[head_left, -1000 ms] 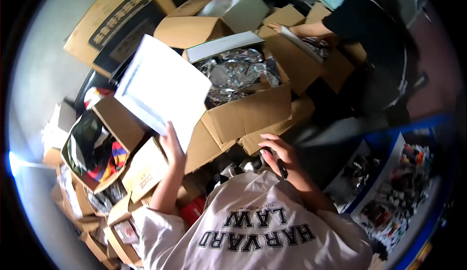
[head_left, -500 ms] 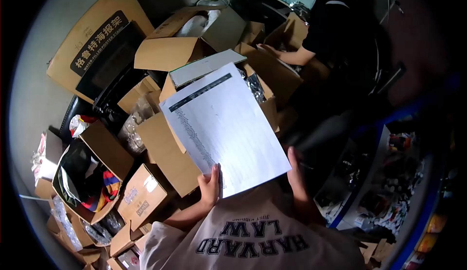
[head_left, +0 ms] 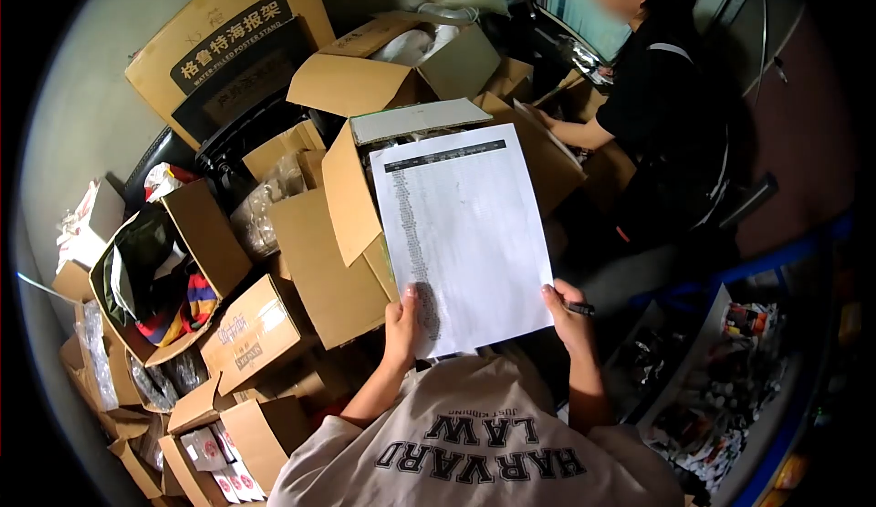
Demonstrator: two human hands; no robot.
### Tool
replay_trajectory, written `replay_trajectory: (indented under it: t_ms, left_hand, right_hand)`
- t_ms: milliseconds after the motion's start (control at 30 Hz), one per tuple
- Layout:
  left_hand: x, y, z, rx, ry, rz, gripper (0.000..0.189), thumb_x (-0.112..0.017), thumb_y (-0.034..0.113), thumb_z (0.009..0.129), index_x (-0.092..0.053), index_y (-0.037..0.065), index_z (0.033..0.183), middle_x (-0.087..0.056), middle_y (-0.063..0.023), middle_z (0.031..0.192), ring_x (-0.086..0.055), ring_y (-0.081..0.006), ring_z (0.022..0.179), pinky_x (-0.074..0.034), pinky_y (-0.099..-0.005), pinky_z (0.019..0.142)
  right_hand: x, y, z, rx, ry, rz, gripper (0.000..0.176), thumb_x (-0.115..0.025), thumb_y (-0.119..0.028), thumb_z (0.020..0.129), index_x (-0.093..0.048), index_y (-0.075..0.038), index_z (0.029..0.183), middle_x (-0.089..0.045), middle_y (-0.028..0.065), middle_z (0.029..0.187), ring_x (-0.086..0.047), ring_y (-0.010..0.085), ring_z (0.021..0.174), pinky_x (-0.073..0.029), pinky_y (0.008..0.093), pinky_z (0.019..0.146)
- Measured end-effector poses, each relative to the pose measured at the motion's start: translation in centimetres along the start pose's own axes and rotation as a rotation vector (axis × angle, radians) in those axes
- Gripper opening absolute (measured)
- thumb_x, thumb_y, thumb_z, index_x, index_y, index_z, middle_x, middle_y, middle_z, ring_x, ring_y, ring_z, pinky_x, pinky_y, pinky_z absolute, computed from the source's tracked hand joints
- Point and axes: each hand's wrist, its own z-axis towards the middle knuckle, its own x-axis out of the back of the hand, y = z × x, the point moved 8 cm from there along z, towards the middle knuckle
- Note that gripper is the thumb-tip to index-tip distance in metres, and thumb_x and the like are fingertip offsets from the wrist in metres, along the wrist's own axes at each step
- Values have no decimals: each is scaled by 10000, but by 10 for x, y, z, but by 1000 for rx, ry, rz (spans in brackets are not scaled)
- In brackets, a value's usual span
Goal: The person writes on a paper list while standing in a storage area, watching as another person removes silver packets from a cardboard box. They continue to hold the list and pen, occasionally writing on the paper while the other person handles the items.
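A white printed sheet of paper [head_left: 470, 242] is held up in front of my chest, with a black header bar and a column of tiny print along its left side. My left hand [head_left: 401, 326] pinches its lower left edge, thumb on top. At the lower right edge, my right hand [head_left: 570, 317] is closed on the paper with the thumb over the front. A dark pen [head_left: 579, 308] sticks out from that same hand. Behind the sheet stands an open cardboard box [head_left: 351, 192], its contents mostly hidden.
Open cartons crowd the left, one holding striped fabric [head_left: 187, 306], another small white packets [head_left: 224, 461]. A large poster-stand carton [head_left: 228, 41] leans at the back. A person in black [head_left: 662, 114] reaches into a box at the right. Blue-edged shelving [head_left: 794, 443] stands lower right.
The sheet has turned more upright and shifted right in view. My right hand, earlier beside the paper's edge, now grips it, and the pen has come into sight.
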Motion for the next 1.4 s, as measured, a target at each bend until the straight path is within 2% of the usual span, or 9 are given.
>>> replay_trajectory:
  t_ms: [100, 367, 767, 867, 967, 1100, 1333, 1367, 1400]
  left_hand:
    - [4, 6, -4, -37, 62, -1, 477, -413, 396, 859, -326, 118, 481, -272, 81, 445, -228, -29, 405, -153, -220, 369]
    - [-1, 7, -6, 59, -82, 70, 479, -399, 412, 860, -378, 83, 512, -293, 80, 487, -231, -31, 444, -181, -222, 384]
    - [-16, 13, -4, 37, -149, 37, 467, -436, 374, 853, -364, 87, 491, -297, 82, 487, -225, -28, 441, -162, -228, 378]
    - [-16, 0, -4, 49, -197, 33, 424, -447, 346, 853, -446, 58, 543, -340, 77, 502, -264, -25, 453, -194, -217, 397]
    - [-17, -16, -14, 209, -254, -1, 363, -458, 314, 852, -524, 13, 660, -439, 49, 566, -372, -36, 504, -296, -203, 451]
    - [-27, -33, -27, 264, -272, -234, 297, -481, 259, 844, -544, -31, 830, -555, -30, 755, -512, -93, 665, -419, -228, 601]
    - [-13, -56, -48, 393, -176, -387, 316, -483, 272, 834, -517, -39, 874, -566, -86, 752, -556, -150, 653, -434, -241, 531]
    - [-10, -59, -54, 458, -297, -335, 354, -455, 314, 835, -497, -32, 895, -566, -114, 729, -571, -182, 637, -439, -236, 473]
    - [-9, -64, -59, 520, -290, -290, 356, -376, 334, 854, -467, 1, 941, -571, -114, 748, -539, -162, 488, -452, -255, 425]
  right_hand:
    - [-2, 1, -2, 56, 80, -26, 284, -480, -169, 837, -389, -15, 617, -302, -43, 538, -264, 48, 521, -241, 222, 452]
    - [1, 11, -13, 124, 265, -87, 298, -480, -154, 834, -378, 1, 601, -274, -30, 517, -255, 57, 501, -233, 233, 438]
    - [9, 5, -31, 57, 409, -152, 287, -481, -154, 838, -397, -3, 610, -272, -51, 516, -243, 47, 487, -197, 229, 431]
    - [16, 6, -36, 78, 495, -85, 275, -485, -161, 836, -417, -2, 623, -282, -54, 520, -249, 46, 492, -201, 225, 433]
    - [23, 11, -39, 57, 498, -87, 260, -483, -166, 837, -443, 2, 642, -304, -54, 526, -262, 44, 499, -208, 218, 437]
    - [22, 14, -41, 43, 507, -66, 259, -472, -168, 839, -453, 11, 653, -329, -48, 529, -280, 50, 503, -227, 216, 440]
    - [7, 21, -39, 12, 371, -137, 274, -481, -179, 826, -425, 12, 637, -309, 6, 513, -279, 91, 502, -264, 256, 449]
    - [6, 45, -39, -48, 358, -53, 263, -485, -197, 830, -476, 14, 673, -327, -14, 510, -282, 73, 480, -255, 243, 426]
    - [8, 52, -39, -95, 379, 6, 251, -489, -205, 829, -498, 13, 705, -340, -23, 513, -285, 63, 470, -252, 234, 414]
